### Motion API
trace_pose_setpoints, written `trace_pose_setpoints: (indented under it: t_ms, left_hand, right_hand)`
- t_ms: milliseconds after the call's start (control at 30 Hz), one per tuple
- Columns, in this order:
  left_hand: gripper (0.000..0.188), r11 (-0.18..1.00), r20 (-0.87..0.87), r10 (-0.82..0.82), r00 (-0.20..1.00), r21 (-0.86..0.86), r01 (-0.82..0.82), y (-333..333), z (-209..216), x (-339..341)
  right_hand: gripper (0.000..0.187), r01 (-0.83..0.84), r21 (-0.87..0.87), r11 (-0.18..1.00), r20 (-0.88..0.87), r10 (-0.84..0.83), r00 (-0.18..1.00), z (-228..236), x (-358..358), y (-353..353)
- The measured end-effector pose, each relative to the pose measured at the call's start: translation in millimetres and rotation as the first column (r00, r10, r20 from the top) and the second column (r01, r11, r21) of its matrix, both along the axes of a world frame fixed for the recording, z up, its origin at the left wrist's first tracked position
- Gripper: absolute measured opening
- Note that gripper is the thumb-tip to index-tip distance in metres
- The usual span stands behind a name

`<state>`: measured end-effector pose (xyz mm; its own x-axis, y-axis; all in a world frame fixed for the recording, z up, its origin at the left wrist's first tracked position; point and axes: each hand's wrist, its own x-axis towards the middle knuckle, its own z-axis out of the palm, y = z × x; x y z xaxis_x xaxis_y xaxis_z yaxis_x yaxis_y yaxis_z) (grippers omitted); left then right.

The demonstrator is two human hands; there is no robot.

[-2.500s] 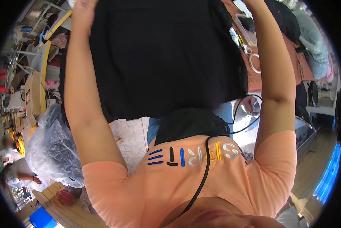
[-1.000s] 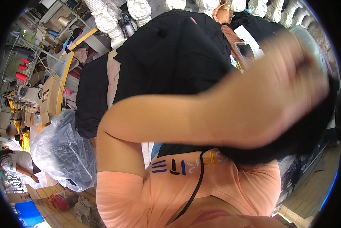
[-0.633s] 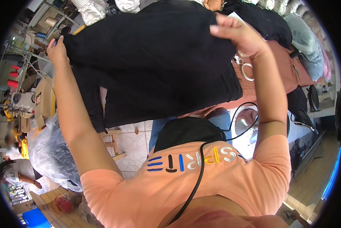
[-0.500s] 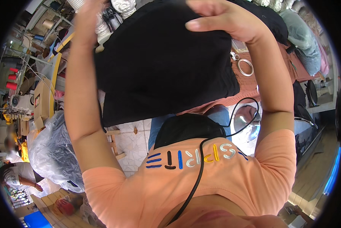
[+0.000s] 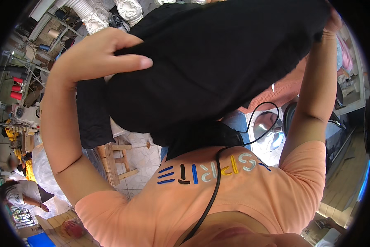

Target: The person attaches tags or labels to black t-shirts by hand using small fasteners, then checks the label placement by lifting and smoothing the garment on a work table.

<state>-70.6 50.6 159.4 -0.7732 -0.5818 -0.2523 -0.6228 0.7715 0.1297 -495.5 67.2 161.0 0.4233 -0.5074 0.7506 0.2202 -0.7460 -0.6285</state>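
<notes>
A large piece of black cloth [image 5: 218, 61] spreads across the space before me, its right side raised high. My left hand [image 5: 98, 51] is closed on its left edge, the thumb lying on top and the other fingertips partly hidden by the fabric. At the far right, my right hand [image 5: 334, 24] grips the raised corner, most of its fingers hidden behind the cloth. More black fabric [image 5: 92, 111] hangs down below my left hand.
A reddish-brown cloth [image 5: 279, 92] covers the work surface. Below stand a wooden stool [image 5: 113, 162] and a round shiny thing [image 5: 267, 129]. White rolled bundles [image 5: 129, 9] lie at the back. Red thread spools [image 5: 16, 88] and another person [image 5: 24, 193] are at left.
My right hand has moved out to the right and lifted the cloth's corner, covering the silver ring. My left hand came down and nearer, onto the cloth's left edge.
</notes>
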Motion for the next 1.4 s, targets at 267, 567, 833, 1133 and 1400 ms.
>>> trace_pose_setpoints:
  t_ms: [267, 567, 833, 1133, 1400]
  left_hand:
    - [0.057, 0.527, -0.074, 0.441, 0.894, -0.785, -0.325, -54, -107, -11]
    - [0.042, 0.947, -0.393, 0.208, 0.896, -0.147, -0.284, 25, -333, -10]
    - [0.013, 0.834, -0.851, 0.304, 0.428, 0.021, -0.552, -13, -316, 27]
    - [0.021, 0.924, -0.712, 0.208, 0.670, -0.082, -0.374, -55, -304, 43]
    - [0.022, 0.953, -0.611, 0.086, 0.787, -0.180, -0.243, -60, -341, 71]
  right_hand:
    - [0.035, 0.329, -0.809, 0.487, -0.587, -0.700, -0.406, -99, 126, -29]
    - [0.046, 0.434, -0.053, 0.899, -0.908, -0.224, 0.355, -295, 121, 42]
    - [0.022, 0.642, -0.261, 0.721, -0.799, -0.535, 0.276, -294, 71, -1]
    - [0.023, 0.519, -0.495, 0.697, -0.750, -0.644, 0.148, -335, 67, -43]
    - [0.019, 0.464, -0.513, 0.722, -0.755, -0.637, 0.155, -342, 83, -57]
